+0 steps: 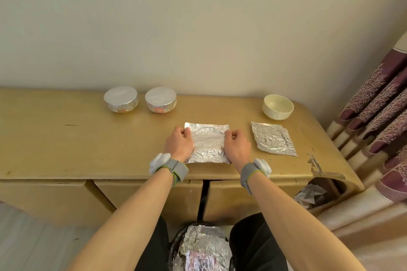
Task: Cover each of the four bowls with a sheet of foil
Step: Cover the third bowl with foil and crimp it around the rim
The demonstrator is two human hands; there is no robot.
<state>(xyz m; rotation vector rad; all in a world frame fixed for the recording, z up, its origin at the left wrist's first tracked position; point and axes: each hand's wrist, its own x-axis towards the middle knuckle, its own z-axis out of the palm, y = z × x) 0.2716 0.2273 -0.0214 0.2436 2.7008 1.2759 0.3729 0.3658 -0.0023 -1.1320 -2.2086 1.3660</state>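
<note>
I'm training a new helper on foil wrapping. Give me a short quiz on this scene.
1. How many bowls on the table already wear foil?
2. True or false: the cream bowl stands left of the foil-covered bowls.
3. What do the left hand and right hand hold? A) the cream bowl B) one foil sheet, a side edge each C) a tape roll
Key: 1) two; 2) false; 3) B
</note>
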